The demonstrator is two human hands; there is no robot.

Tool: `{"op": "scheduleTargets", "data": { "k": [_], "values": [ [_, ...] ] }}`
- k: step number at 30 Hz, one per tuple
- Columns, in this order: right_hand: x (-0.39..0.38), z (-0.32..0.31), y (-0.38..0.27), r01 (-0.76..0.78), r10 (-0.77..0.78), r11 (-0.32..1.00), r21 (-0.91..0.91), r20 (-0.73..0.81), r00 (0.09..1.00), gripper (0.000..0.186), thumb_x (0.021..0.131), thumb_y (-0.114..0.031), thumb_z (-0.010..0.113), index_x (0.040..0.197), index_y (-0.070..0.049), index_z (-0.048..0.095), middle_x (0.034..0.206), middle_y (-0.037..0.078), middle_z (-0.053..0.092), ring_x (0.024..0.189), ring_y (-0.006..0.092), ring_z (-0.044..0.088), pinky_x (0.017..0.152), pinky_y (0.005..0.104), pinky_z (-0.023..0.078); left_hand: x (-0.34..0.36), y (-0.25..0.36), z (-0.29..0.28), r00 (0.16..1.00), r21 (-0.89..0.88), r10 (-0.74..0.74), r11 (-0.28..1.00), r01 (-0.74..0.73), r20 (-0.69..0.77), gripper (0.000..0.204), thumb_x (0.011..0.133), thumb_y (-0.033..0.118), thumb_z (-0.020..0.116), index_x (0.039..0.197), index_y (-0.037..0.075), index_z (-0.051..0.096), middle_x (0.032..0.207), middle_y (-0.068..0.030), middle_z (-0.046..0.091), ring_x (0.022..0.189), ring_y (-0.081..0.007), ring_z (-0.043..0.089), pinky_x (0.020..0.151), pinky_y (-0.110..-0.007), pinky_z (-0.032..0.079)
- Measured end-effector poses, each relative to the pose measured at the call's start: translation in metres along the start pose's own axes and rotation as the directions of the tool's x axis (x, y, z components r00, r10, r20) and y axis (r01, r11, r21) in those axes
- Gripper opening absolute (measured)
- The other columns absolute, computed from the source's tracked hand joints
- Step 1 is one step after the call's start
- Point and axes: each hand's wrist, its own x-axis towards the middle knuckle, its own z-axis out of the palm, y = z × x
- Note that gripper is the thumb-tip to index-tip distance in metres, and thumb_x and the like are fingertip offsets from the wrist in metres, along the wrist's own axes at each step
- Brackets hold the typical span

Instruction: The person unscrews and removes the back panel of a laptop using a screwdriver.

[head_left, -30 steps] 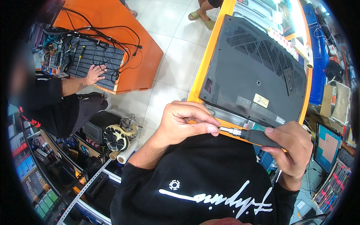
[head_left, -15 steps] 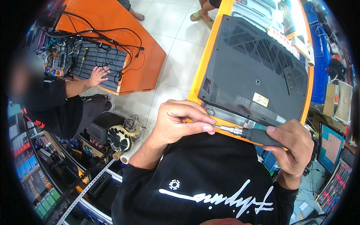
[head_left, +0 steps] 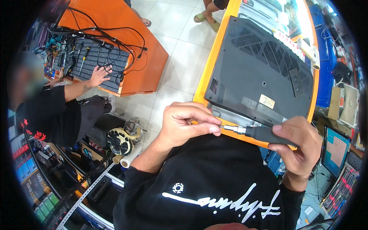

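A screwdriver with a dark handle and a silver bit holder lies level in front of my chest, its tip toward the left. My right hand is wrapped round the handle, thumb on top. With thumb and forefinger, my left hand pinches the thin bit at the tip; whether anything else sits between those fingers is hidden. Just beyond both hands, a black laptop rests with its vented underside facing up. The screwdriver is apart from the laptop's bottom cover.
The laptop sits on a yellow-edged glass counter. Across a tiled floor, a person in black puts a hand on an orange desk with black cables. Plastic-wrap-like rolls stand at left; a monitor is at right.
My right hand has shifted slightly on the handle and is a little blurred. My left hand keeps its pinch. The other person's fingers have spread, and the whole view has shifted slightly.
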Motion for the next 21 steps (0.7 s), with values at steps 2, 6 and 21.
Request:
{"op": "scheduleTargets", "data": {
  "k": [2, 6, 21],
  "values": [
    [0.01, 0.001, 0.003, -0.005, 0.004, 0.998, 0.067, 0.009, 1.0, 0.036, 0.068, -0.013, 0.088, 0.101, -0.003, 0.076, 0.085, 0.01, 0.07, 0.069, 0.0272, 0.066, 0.062, 0.0357, 0.05, 0.0, -0.002, -0.004, 1.0, 0.062, 0.008, 0.998, -0.007, -0.011, 0.025, 0.077, 0.004, 0.088, 0.1, -0.001, 0.079, 0.095, -0.0118, 0.078, 0.088, -0.0203, 0.075, 0.086, -0.033, 0.056],
    [0.038, -0.004, 0.013, 0.064, -0.057, 0.997, -0.035, 0.168, 0.984, 0.033, 0.073, -0.004, 0.084, 0.104, 0.0, 0.072, 0.09, 0.014, 0.07, 0.075, 0.0288, 0.067, 0.065, 0.0345, 0.05, 0.01, -0.012, -0.016, 0.978, 0.36, 0.173, 0.925, -0.121, -0.115, 0.046, 0.072, 0.009, 0.092, 0.114, 0.001, 0.077, 0.126, -0.014, 0.071, 0.117, -0.0239, 0.067, 0.101, -0.036, 0.052],
    [0.102, 0.014, -0.02, 0.355, -0.14, 0.875, -0.329, 0.53, 0.836, 0.021, 0.084, -0.011, 0.077, 0.103, -0.007, 0.069, 0.085, 0.009, 0.061, 0.076, 0.027, 0.063, 0.067, 0.038, 0.048, 0.017, -0.046, -0.043, 0.96, 0.584, 0.27, 0.769, -0.259, 0.07, 0.024, 0.079, 0.01, 0.085, 0.102, 0.01, 0.082, 0.123, -0.0052, 0.074, 0.123, -0.0275, 0.066, 0.101, -0.038, 0.052]
  ]
}}
